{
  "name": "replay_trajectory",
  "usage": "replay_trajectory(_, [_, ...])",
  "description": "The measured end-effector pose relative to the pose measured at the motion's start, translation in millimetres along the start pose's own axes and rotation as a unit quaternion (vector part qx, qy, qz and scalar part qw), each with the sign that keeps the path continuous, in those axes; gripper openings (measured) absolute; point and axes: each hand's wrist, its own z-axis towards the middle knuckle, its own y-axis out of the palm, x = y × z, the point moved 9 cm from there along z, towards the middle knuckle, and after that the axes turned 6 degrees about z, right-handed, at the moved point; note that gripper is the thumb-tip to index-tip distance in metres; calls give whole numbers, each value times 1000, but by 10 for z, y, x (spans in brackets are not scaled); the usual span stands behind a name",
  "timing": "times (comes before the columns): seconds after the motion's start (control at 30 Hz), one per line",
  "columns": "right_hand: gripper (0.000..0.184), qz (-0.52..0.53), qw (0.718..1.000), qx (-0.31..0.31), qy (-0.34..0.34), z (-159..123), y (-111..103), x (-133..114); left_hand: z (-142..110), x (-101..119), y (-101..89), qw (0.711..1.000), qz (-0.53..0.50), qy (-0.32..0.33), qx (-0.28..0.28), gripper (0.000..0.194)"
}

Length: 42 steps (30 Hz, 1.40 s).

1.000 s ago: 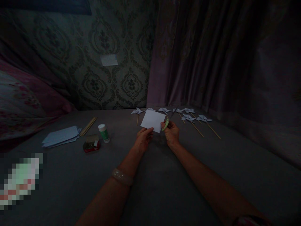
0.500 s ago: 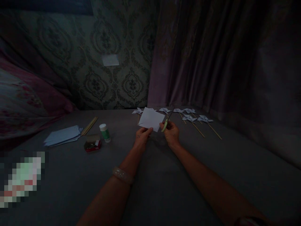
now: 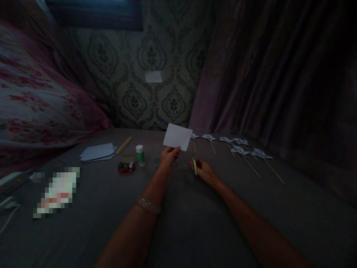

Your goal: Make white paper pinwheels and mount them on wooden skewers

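Observation:
My left hand (image 3: 169, 158) pinches the lower edge of a white sheet of paper (image 3: 177, 137), held up off the surface and slightly tilted. To its right, my right hand (image 3: 203, 169) is closed round the pale green handles of a pair of scissors (image 3: 195, 167). The thin blades point up and away, apart from the paper. Behind and to the right lie several white paper pinwheels (image 3: 240, 150) on wooden sticks; the sheet partly hides the leftmost of them.
On the left are a stack of white paper (image 3: 98, 152), some wooden sticks (image 3: 124, 145), a white and green bottle (image 3: 140, 155) and an open red box (image 3: 126, 166) of small metal pieces. A blurred-out packet (image 3: 58, 191) and a white cable (image 3: 9, 217) lie farther left.
My right hand has drawn the scissors down and away from the paper. The sheet has turned a little in my left hand. The camera view has swung left.

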Motion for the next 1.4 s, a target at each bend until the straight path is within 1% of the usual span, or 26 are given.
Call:
replay_trajectory(0.1, [29, -1, 999, -31, -18, -55, 71, -77, -12, 22, 22, 1000, -16, 3, -9, 30])
replay_trajectory(0.2, [27, 0, 998, -56, -21, -89, 117, -134, -22, 15, 53, 999, -23, 1, -23, 30])
replay_trajectory(0.33, [31, -23, 996, -91, -14, -120, 171, -168, -32, 14, 79, 999, -23, 6, -30, 24])
replay_trajectory(0.5, [38, -17, 992, -127, -14, -153, 239, -187, -59, 24, 109, 999, -21, 9, -35, 22])
replay_trajectory(0.67, [40, -2, 992, -121, -20, -156, 236, -208, -84, 32, 152, 998, -33, 10, -49, 27])
replay_trajectory(0.8, [41, 13, 994, -107, -7, -155, 200, -206, -100, 29, 179, 998, -36, 2, -58, 29])
replay_trajectory(0.97, [41, 16, 994, -108, 16, -175, 190, -226, -111, 35, 202, 997, -41, 4, -61, 31])
replay_trajectory(1.1, [41, 11, 994, -111, 3, -176, 188, -255, -120, 36, 209, 998, -31, 3, -60, 32])
replay_trajectory(1.23, [40, 4, 993, -115, -9, -161, 187, -230, -122, 31, 213, 998, -34, 0, -61, 32])
replay_trajectory(1.4, [40, 5, 995, -99, -7, -142, 164, -191, -122, 27, 211, 998, -33, 4, -57, 30])
